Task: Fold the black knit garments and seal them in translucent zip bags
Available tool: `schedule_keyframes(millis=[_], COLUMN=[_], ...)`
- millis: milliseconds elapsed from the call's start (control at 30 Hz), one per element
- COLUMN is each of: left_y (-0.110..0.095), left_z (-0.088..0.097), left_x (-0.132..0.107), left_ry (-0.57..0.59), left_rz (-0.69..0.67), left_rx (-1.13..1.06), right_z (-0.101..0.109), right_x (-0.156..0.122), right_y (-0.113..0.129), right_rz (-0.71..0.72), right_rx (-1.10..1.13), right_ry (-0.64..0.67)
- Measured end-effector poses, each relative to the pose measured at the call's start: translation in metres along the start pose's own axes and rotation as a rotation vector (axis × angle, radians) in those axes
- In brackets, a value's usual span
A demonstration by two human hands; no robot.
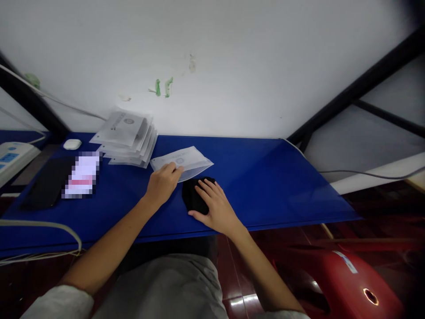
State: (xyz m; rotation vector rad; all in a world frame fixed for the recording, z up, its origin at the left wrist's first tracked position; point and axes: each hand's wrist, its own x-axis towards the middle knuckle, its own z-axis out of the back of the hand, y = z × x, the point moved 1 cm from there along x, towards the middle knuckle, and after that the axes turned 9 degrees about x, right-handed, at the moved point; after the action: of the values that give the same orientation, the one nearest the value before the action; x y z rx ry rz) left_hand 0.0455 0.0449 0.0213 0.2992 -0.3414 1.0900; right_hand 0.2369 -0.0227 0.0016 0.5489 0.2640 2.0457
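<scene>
My left hand [163, 182] pinches the near edge of a translucent white plastic bag [186, 160] that lies on the blue table top [265, 177]. My right hand [214, 204] rests flat, fingers stretched out, on a folded black cloth item [191, 198] just in front of the bag's open side. Part of the black item is hidden under my right hand.
A stack of several similar white bags [128, 137] lies at the back by the wall. Left of it sit a small white case [72, 144], a phone with a lit screen [83, 173], a black flat object [48, 181] and a power strip [13, 157]. A red object [348, 283] stands below right.
</scene>
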Motion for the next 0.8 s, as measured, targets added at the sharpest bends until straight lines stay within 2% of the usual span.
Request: schedule_keyframes(millis=[500, 800], left_y=[0.001, 0.002], left_z=[-0.004, -0.004], left_x=[-0.002, -0.003], left_ry=[-0.114, -0.146], left_rz=[-0.007, -0.003], left_rx=[0.025, 0.018], right_z=[0.011, 0.004], right_x=[-0.005, -0.001], right_y=[-0.004, 0.008], right_rz=[0.047, 0.002], right_rx=[0.016, -0.129], right_ry=[0.190, 0.181])
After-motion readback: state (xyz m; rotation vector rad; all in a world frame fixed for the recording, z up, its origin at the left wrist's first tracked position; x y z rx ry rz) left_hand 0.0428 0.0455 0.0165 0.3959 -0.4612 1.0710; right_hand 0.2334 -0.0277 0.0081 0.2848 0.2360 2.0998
